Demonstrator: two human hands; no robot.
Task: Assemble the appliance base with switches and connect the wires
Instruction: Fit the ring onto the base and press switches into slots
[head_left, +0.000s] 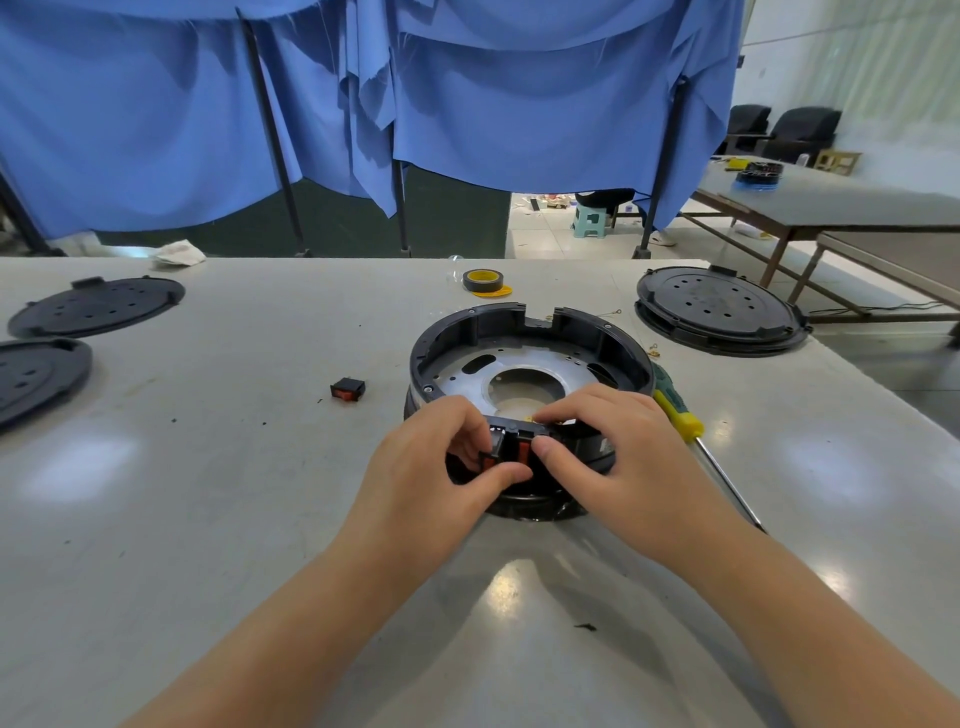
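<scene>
Your left hand (441, 457) curls round the red switches (506, 451) at the near wall of the appliance base (530, 364), thumb under them and fingers over the top; your right hand (608, 441) pinches the same spot, thumb pressed to the front face and fingertips hooked over the rim from inside. The base itself sits at the centre of the frame on the table (208, 493), open side up, with its metal plate (524, 364) showing.

I cannot tell whether the switches are fully seated; your fingers hide the clips. If you push unevenly, one could go in crooked and jam, or its catch could snap. Fingertips inside the rim lie close to the plate's edges, so a slip could nick them.

The base looks free on the table, so hard pressure towards the far side could slide it into the screwdriver (678, 415) just to its right. Thin wires with ring ends (615, 312) lie near the far rim, and a shift of the base could trap one.

A spare switch (347, 389) lies left of centre, apart from the base; a careless sweep of a forearm could knock it away.
</scene>
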